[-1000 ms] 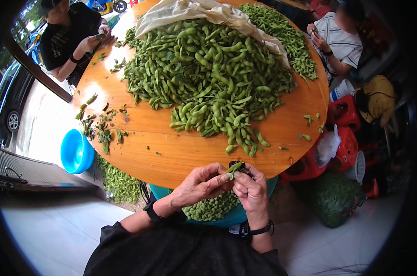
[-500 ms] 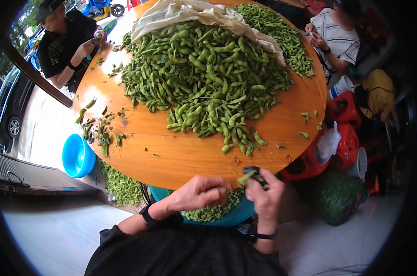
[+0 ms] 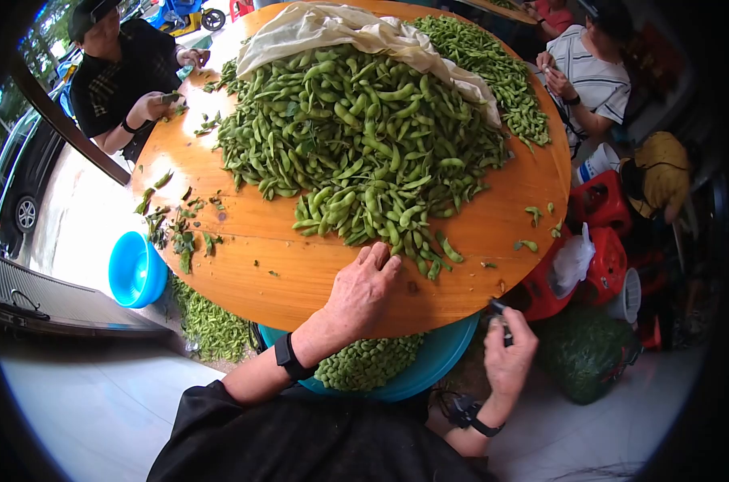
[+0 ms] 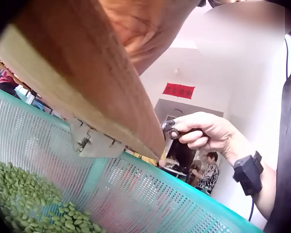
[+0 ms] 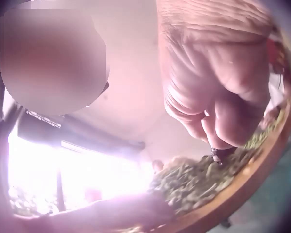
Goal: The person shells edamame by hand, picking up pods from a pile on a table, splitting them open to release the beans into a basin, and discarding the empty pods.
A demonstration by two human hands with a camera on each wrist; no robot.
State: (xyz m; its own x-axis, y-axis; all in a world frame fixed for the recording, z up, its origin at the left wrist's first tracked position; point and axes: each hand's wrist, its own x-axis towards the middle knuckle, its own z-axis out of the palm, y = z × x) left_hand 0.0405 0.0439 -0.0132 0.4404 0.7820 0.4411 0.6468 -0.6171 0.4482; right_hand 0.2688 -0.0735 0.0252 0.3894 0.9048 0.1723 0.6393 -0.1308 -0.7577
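Note:
Over the wooden table's near part, my left hand [image 3: 363, 291] reaches to the front edge of a heap of green pods [image 3: 356, 136]; its fingers point down at the nearest pods, and whether they pinch one is hidden. My right hand [image 3: 510, 353], off the table's near right edge, grips a small black tool [image 3: 499, 312]; the left wrist view also shows this hand [image 4: 211, 132] with the tool [image 4: 169, 127] at its fingertips. Beneath the table edge, a teal mesh basket [image 3: 453, 347] holds loose green beans [image 3: 368, 361], seen too in the left wrist view [image 4: 34, 199].
Cream cloth [image 3: 340, 28] covers the heap's far side, with more pods [image 3: 493, 68] behind. Leaf scraps [image 3: 183, 233] lie at the table's left. Two people sit across it. Around it stand a blue basin [image 3: 135, 269], red stools [image 3: 601, 201] and a green bag [image 3: 585, 353].
My left hand has moved forward from above the basket to the pods on the table. The right hand has moved right, away from it, with the tool; the pod held earlier is no longer seen there.

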